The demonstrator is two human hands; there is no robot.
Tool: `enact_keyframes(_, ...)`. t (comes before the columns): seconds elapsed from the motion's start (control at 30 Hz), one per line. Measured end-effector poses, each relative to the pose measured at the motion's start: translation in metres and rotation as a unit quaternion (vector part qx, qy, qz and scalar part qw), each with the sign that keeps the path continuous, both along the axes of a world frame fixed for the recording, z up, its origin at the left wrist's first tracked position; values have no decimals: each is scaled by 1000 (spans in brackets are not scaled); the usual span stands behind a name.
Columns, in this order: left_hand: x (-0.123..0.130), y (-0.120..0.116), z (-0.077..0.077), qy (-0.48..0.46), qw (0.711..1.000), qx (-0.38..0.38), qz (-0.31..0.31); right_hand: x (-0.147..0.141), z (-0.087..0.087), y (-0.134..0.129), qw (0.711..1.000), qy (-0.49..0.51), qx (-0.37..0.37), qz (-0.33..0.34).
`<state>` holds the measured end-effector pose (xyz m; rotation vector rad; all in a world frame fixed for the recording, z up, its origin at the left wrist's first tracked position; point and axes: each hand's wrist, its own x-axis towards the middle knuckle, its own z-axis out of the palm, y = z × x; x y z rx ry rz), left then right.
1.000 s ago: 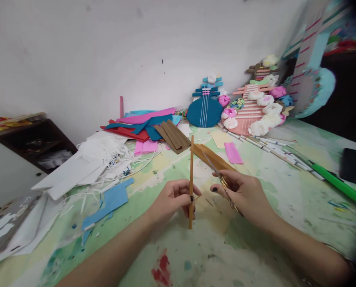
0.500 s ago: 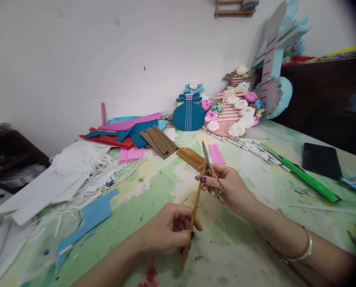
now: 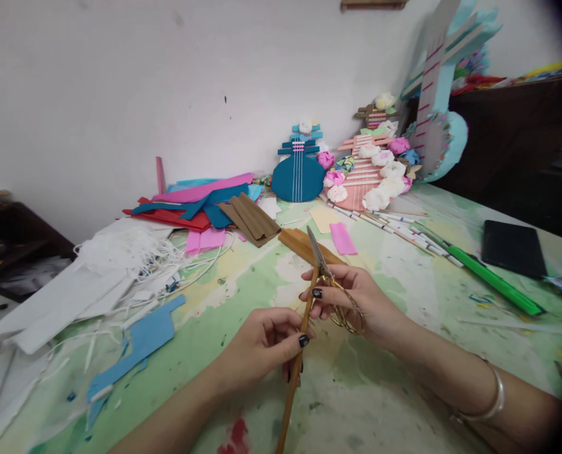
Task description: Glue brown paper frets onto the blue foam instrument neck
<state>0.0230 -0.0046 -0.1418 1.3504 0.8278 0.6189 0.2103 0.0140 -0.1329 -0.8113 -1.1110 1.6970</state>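
A long, narrow ochre-brown strip (image 3: 290,394), probably folded crepe paper, slants between my hands over the table. My left hand (image 3: 266,347) pinches it near its middle between thumb and fingers. The strip's upper end is in the fingertips of my right hand (image 3: 351,299). That same hand also holds a pair of scissors (image 3: 319,255) with gold handles, blades together and pointing up and away. Behind the blades lies a folded piece of ochre crepe paper (image 3: 297,244), the same colour as the strip.
Blue foam scraps (image 3: 151,334) and white string (image 3: 115,252) lie left. Coloured paper (image 3: 200,195) and brown crepe paper (image 3: 252,221) are behind. A teal lute-shaped craft (image 3: 293,180) leans on the wall. A green cutter (image 3: 493,277) and black tablet-like slab (image 3: 512,248) lie right.
My left hand has slid up along the strip, closer to my right hand. More of the strip now extends below it. The scissors have tilted slightly left.
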Motion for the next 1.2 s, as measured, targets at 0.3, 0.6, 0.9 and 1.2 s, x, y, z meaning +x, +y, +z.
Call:
enact_keyframes(0.3,-5,3,3,13,1000,-13,12,9,4,9,996,20,25,-85)
enact_keyframes(0.6,-8,3,5,-11,999,-25,28,7,0,3,999,7,42,-22)
enact_keyframes(0.9,-17,8,6,-95,991,-88,-25,11,6,2,998,5,64,1)
enact_keyframes(1.2,-13,8,10,-67,998,-7,14,11,11,0,997,31,65,-2)
